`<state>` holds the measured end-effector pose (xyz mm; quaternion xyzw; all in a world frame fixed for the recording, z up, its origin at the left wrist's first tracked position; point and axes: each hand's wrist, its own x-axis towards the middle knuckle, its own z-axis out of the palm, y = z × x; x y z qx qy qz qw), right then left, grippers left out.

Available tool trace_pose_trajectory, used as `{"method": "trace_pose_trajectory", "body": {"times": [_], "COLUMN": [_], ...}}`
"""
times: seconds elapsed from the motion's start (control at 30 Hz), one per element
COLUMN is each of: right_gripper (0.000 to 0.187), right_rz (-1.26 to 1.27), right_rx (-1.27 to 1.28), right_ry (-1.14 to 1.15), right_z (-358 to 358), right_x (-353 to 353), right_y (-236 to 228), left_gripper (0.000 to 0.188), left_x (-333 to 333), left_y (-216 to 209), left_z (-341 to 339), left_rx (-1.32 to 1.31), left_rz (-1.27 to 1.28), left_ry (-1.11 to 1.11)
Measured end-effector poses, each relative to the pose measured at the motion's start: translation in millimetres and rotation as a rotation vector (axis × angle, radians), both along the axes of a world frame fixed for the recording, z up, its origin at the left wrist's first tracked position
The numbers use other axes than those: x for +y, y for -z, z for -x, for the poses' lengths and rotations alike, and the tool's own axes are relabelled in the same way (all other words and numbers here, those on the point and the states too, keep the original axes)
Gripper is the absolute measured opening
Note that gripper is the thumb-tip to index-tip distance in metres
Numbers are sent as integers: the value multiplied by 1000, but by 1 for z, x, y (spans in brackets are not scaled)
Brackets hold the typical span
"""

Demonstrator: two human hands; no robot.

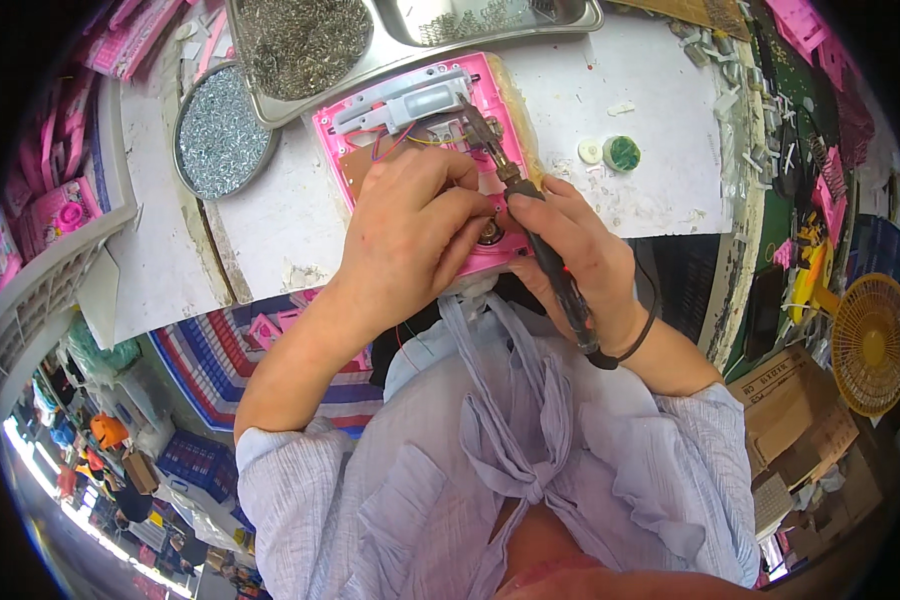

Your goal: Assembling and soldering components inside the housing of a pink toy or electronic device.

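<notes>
An open pink plastic housing [488,88] lies on the white table in front of me, with a pale grey plastic part [425,103] along its far side. Thin coloured wires [390,146] run inside it. My left hand [405,220] rests over the housing's near left part, fingers bent and pinched together; whatever they hold is hidden. Beside the fingertips sits a round metallic part [490,231]. My right hand [595,255] grips a soldering iron [558,280] by its dark handle. Its metal end points away from me, over the housing's far right part.
A metal tray [388,62] of small springs stands beyond the housing. To its left is a round dish of small screws [225,130]. A white round piece [589,151] and a green one [622,153] lie at right, before a cluttered edge. A yellow fan [870,345] stands far right.
</notes>
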<state>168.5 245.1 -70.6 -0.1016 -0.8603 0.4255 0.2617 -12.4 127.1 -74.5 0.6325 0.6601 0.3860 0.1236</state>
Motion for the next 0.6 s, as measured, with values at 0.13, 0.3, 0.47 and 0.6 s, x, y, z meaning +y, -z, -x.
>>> {"method": "trace_pose_trajectory", "body": {"times": [0.13, 0.3, 0.47, 0.6], "right_gripper": [60, 58, 42, 36], "right_rz": [-10, -47, 165, 175], "right_rx": [-31, -1, 52, -58], "right_ry": [22, -14, 29, -74], "right_z": [-4, -12, -37, -54], "right_x": [-3, 8, 32, 50], "right_y": [1, -4, -21, -35], "left_gripper": [14, 15, 20, 20], "left_x": [2, 2, 1, 1], "left_y": [-1, 2, -2, -2], "left_z": [-3, -3, -2, -3], "left_rx": [38, 65, 57, 58], "left_rz": [13, 8, 34, 21], "left_ry": [-10, 1, 8, 5]}}
